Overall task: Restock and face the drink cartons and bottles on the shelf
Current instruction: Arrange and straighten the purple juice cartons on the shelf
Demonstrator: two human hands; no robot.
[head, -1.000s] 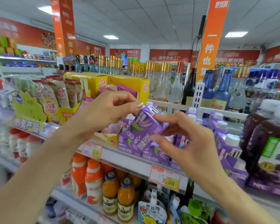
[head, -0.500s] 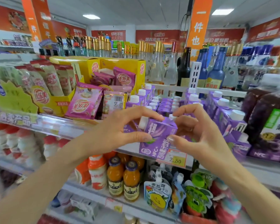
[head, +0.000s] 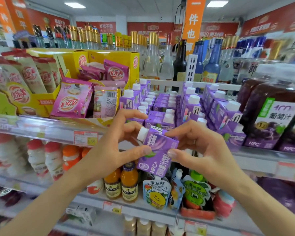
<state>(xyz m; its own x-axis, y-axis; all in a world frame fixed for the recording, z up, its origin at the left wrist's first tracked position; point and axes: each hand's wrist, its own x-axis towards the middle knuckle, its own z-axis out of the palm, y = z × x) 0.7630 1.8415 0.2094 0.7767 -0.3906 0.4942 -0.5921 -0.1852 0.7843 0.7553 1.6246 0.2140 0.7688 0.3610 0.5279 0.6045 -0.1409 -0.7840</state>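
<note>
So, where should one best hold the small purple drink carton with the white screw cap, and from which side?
Hold the small purple drink carton by its flat body panels, below the white screw cap, coming from its two opposite sides, as the left hand and right hand do. It is tilted, cap up-left; the flat faces probably give a firm seat, the round cap does not.

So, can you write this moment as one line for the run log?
left hand: holds purple carton | right hand: holds same carton | carton: tilted, white cap up-left | position: in front of shelf, not yet placed
</note>
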